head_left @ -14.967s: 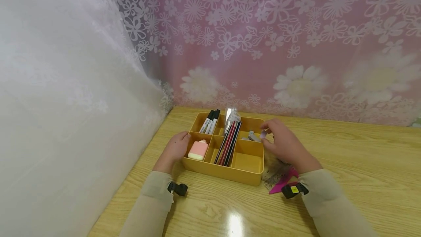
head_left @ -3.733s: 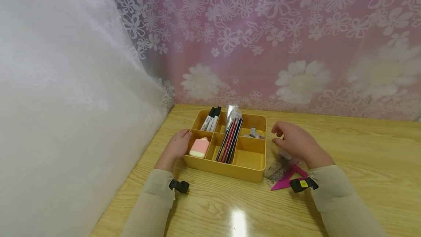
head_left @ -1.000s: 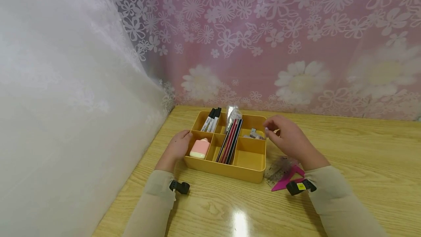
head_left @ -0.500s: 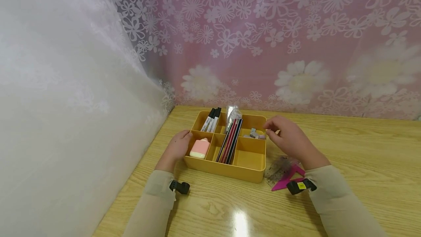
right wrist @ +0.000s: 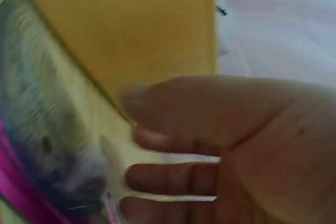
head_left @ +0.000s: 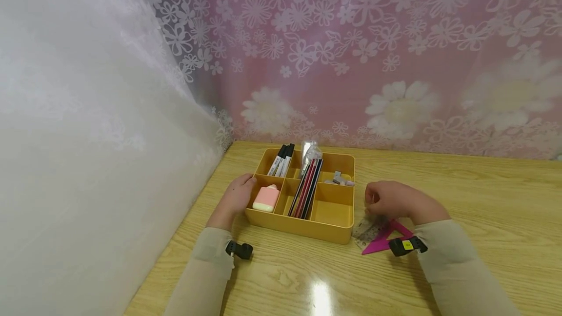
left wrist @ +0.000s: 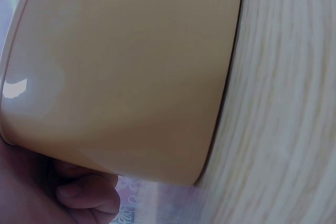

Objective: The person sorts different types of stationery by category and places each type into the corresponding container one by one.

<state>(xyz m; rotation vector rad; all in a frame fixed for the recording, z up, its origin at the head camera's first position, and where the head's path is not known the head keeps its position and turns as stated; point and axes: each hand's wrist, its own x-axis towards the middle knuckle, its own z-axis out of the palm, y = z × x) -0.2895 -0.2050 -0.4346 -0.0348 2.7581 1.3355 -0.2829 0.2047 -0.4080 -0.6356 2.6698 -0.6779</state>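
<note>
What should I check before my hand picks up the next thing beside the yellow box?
1. Left hand steadies the yellow box: ok, it rests against the left wall.
2. Right hand free to pick something up: cannot tell, fingers are curled and anything inside is hidden.
3. Something left to pick up: ok, a pink triangle ruler and a clear ruler lie beside the box.
4. Room in the box: ok, the near right compartment looks empty.
5. Rulers easy to grab: not ok, they lie flat and overlap.
</note>
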